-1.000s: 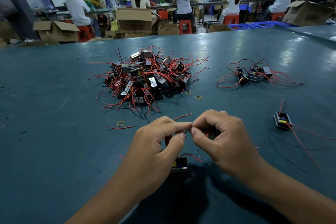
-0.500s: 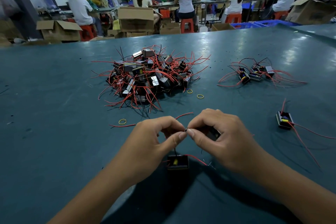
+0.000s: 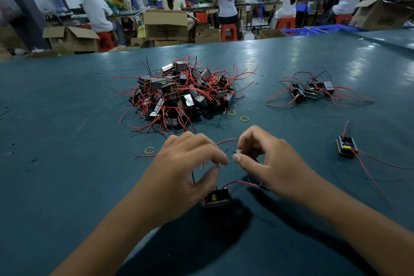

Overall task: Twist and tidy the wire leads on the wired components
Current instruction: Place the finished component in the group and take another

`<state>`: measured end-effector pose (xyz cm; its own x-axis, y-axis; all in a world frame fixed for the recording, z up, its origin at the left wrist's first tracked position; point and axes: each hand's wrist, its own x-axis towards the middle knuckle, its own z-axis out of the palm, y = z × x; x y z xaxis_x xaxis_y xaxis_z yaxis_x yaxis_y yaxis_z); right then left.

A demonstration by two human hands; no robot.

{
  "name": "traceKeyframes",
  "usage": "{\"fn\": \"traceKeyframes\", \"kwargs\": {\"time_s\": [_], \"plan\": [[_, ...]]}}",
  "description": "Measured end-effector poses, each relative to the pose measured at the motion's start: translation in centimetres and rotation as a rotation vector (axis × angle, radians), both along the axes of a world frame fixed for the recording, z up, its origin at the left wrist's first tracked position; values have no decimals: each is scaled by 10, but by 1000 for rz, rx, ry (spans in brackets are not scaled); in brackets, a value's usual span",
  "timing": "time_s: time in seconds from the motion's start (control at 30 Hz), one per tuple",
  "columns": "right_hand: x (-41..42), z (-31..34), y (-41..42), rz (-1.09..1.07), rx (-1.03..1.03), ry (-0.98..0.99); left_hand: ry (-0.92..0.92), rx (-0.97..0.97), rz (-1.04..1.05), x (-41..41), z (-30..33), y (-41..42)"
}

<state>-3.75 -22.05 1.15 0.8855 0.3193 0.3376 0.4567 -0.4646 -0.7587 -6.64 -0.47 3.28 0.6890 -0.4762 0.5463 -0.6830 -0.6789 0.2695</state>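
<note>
Low in the frame's centre, the component (image 3: 217, 197) sat on the tabletop (image 3: 67, 163). The left hand (image 3: 188, 163) and right hand (image 3: 266, 163) each pinched a thin black lead — light, springy wire, probably best gripped near its stripped tip.

Both hands (image 3: 189, 163) pinching leads (image 3: 233, 152), component (image 3: 217, 197) (below)
</note>
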Motion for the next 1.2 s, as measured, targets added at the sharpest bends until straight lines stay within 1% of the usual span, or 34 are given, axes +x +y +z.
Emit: {"fn": "traceKeyframes", "kwargs": {"time_s": [0.1,0.17,0.3,0.4,0.57,0.7,0.9,1.1,1.17,1.2], "plan": [[2,-2,0,-4,-45,-28,-38,202,-64,-2,-5,-4],[4,0,-2,38,-77,-49,-30,258,-62,-3,-9,-9],[9,11,-22,286,-239,-48,-38,192,-31,0,-11,-10],[12,16,-34,368,-258,-24,-12,162,6,2,-9,-6],[13,12,-27,350,-249,-110,5,186,6,0,-8,-8],[16,15,-33,276,-223,-173,26,176,41,3,-6,0],[20,18,-38,245,-255,-198,35,184,73,8,1,11],[20,19,-39,212,-239,-189,69,187,87,8,3,15],[19,20,-41,196,-249,-120,139,185,90,9,6,20],[19,21,-43,195,-288,-65,178,210,92,9,7,24]]}}
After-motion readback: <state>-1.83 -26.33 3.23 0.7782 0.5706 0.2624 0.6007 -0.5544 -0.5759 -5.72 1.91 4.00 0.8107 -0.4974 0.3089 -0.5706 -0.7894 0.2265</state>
